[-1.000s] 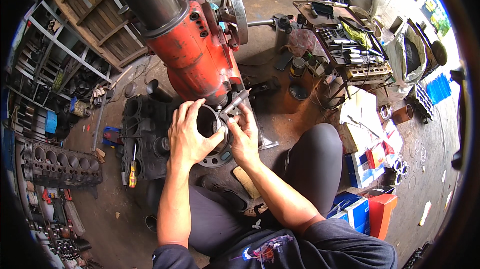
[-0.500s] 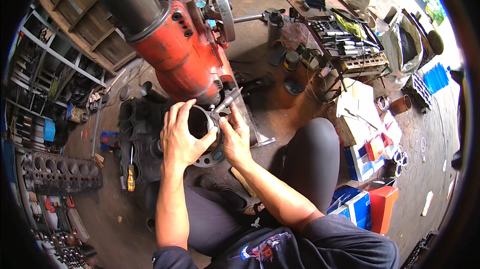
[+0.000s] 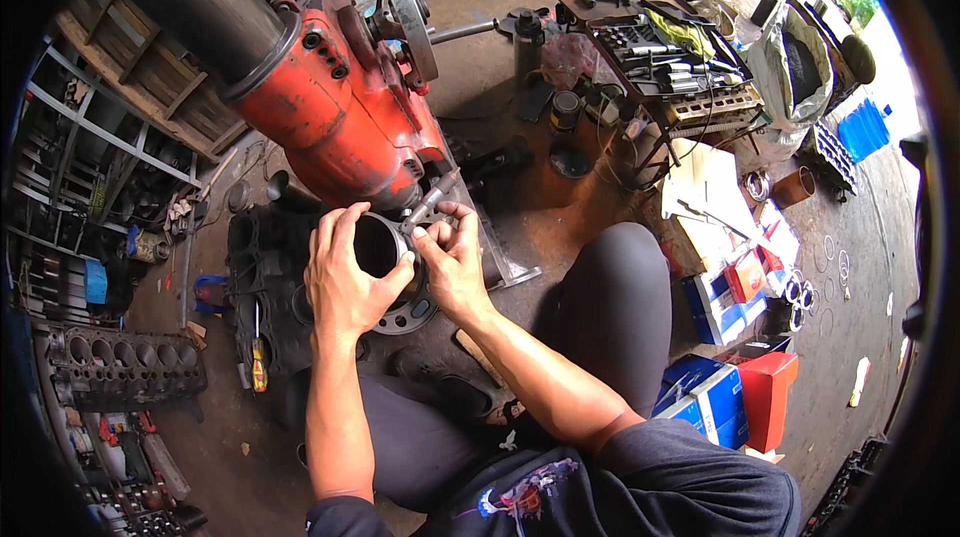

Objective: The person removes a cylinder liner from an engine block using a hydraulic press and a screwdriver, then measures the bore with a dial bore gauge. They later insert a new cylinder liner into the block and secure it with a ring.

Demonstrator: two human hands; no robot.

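Note:
My left hand (image 3: 343, 287) is wrapped round a grey metal cylinder liner (image 3: 397, 235), its thumb along the near right side and its fingers over the far left. The liner's dark round bore faces up. In my right hand (image 3: 455, 272) is what looks like a large outside micrometer (image 3: 433, 198), pinched between thumb and fingers beside the liner's right rim. Its grey barrel slants up and away to the right. The curved frame with round holes (image 3: 405, 319) shows below the liner, partly covered by my hands. Whether its tip touches the liner I cannot tell.
A big red machine (image 3: 345, 107) with a handwheel (image 3: 405, 17) stands just beyond my hands. Left of them lies a dark engine block (image 3: 260, 257) with a yellow-handled screwdriver (image 3: 259, 362). A tool tray (image 3: 680, 67) and blue boxes (image 3: 705, 397) are at right.
The whole view has shifted slightly, so the scene sits a little further left. The fingers of my right hand have curled in closer around the micrometer. My left hand keeps its hold.

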